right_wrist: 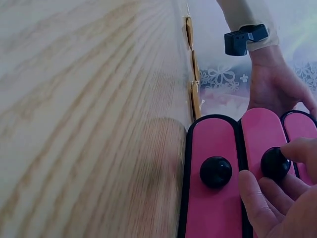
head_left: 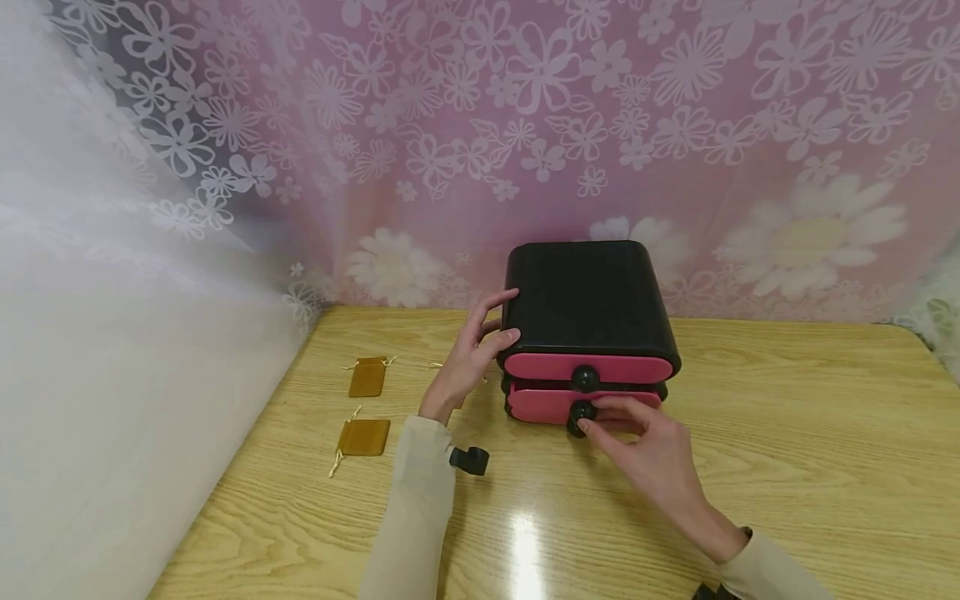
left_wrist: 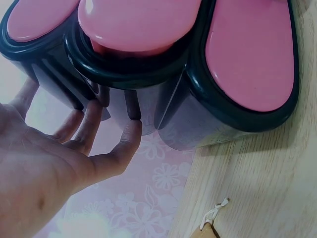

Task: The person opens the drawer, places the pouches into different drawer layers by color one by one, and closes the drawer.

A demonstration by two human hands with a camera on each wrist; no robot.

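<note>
Right hand (head_left: 660, 458) pinches knob (head_left: 579, 417) of ajar drawer (head_left: 542, 407), just ahead; left hand (head_left: 470, 354), fingers loosely spread, touches cabinet (head_left: 585, 292) side. Drawer probably light, stiff; smooth knob best hold.

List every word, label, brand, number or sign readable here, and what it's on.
None can be read.
No lettering or numbers can be made out on the black drawer unit, its pink drawer fronts, the pouches or the black wrist device.
The curtain shows only printed flowers.
</note>
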